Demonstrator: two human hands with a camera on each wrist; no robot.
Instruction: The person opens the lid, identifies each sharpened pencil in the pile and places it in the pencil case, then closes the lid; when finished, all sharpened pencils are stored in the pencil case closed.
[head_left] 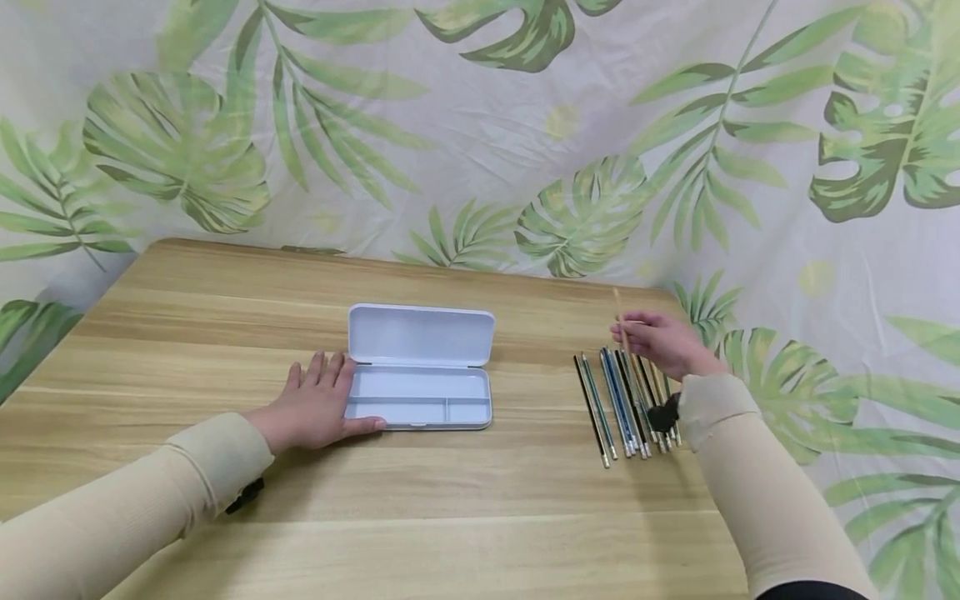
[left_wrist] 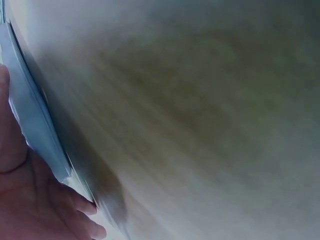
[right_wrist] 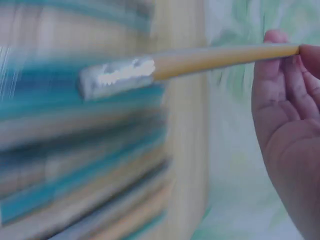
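A pale blue pencil case (head_left: 420,408) lies with its lid (head_left: 422,335) raised, its divided inside bare. My left hand (head_left: 318,404) rests flat against the case's left end, fingers straight, thumb along the front edge. The left wrist view shows that palm (left_wrist: 30,200) by the side of the case (left_wrist: 37,122). Over a spread of pencils (head_left: 615,400), my right hand (head_left: 663,342) pinches a yellow pencil (head_left: 627,337) between thumb and fingers. Close up in the right wrist view, the held pencil (right_wrist: 200,62) has a silvery band at its near end.
The pencils, in black, teal, blue and yellow, lie roughly side by side near the right edge of the wooden table (head_left: 420,517). A leaf-print cloth (head_left: 495,125) hangs behind the table and along its right side.
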